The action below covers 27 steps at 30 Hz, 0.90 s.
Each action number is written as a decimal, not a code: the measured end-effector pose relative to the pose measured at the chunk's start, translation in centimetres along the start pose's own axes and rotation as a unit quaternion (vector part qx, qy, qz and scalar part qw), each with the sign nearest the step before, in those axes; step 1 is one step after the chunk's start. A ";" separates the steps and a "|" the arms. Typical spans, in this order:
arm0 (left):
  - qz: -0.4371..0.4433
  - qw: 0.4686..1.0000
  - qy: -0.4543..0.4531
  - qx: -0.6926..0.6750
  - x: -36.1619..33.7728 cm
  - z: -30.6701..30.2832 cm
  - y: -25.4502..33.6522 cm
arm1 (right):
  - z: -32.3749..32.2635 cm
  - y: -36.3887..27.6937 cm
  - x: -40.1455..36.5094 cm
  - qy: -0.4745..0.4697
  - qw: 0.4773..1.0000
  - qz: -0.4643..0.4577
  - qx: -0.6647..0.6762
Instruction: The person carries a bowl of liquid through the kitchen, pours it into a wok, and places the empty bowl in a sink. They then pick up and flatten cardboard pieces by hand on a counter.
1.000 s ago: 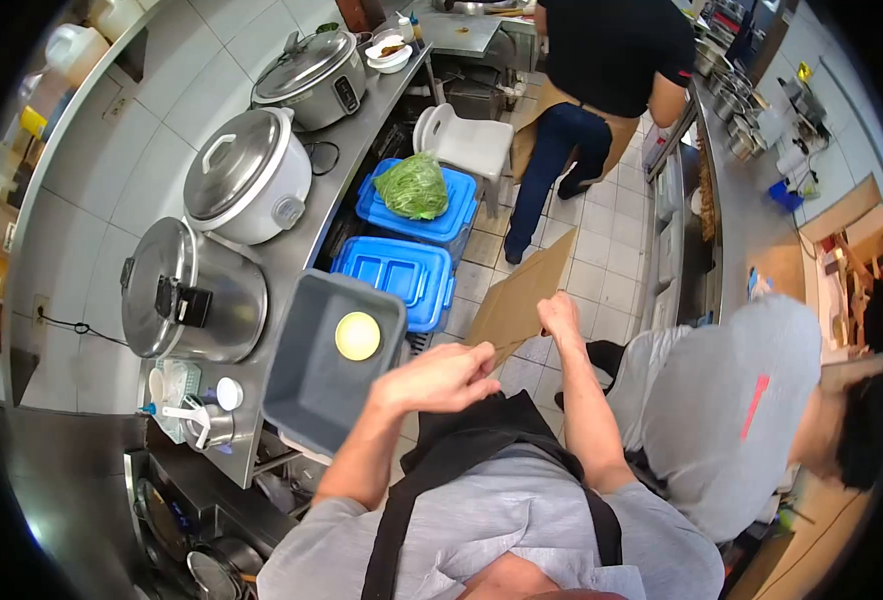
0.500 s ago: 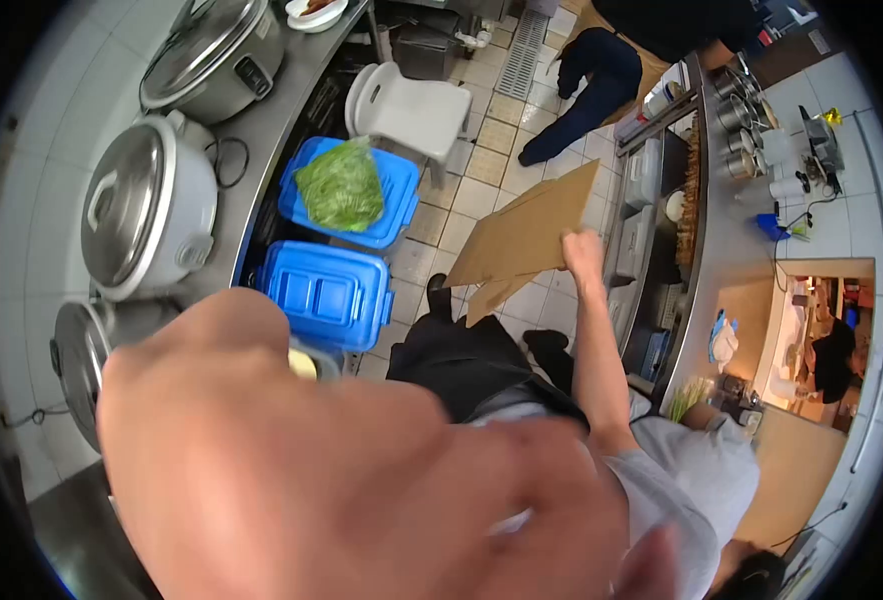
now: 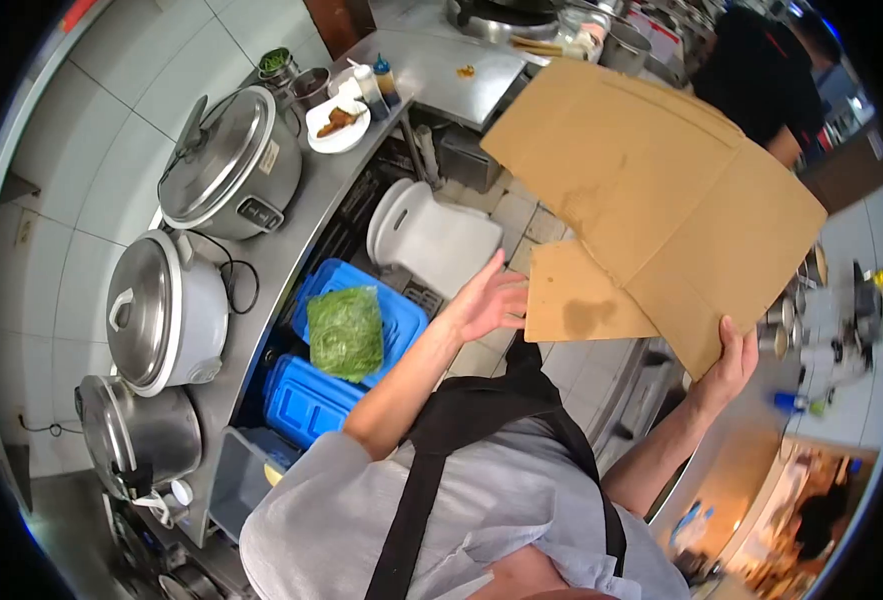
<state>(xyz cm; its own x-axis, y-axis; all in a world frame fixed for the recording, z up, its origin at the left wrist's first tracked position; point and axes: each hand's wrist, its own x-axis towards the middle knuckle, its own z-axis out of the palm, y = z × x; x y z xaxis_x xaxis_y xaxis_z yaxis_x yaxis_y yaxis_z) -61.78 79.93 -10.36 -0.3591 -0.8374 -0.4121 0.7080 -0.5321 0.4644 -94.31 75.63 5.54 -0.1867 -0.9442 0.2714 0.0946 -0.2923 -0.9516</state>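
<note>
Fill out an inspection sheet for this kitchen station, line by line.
Surface: steel counter along the tiled wall, carrying three rice cookers.
Job's things: flattened cardboard box, held up, its lower flap stained.
Clutter: plate of food, squeeze bottles, bag of greens on blue bins, white stool, grey tub.
Hands: right hand has a grip on the box's lower edge; left hand is open beside the flap, contact unclear.
Cables: black cord by the middle cooker.
Surroundings: a person in a dark shirt beyond the box.
</note>
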 end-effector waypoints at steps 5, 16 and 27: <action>0.183 0.972 -0.038 -0.144 12.2 6.7 11.8 | 4.5 5.9 15.8 -0.063 0.994 -0.018 0.086; 0.530 0.840 0.112 0.003 23.2 3.4 36.9 | 27.4 19.4 42.4 -0.178 0.958 0.031 0.221; 0.487 0.736 0.467 -0.054 45.5 -23.3 38.8 | 41.8 30.7 66.6 -0.164 0.948 0.145 0.231</action>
<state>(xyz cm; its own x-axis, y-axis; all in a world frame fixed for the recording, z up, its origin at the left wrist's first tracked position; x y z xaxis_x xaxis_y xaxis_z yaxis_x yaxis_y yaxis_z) -36.47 24.05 -29.35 0.8902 -0.3366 -0.3070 0.4145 0.3189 0.8523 -62.95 -2.57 0.44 0.2197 -0.9694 0.1095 0.5280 0.0238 -0.8489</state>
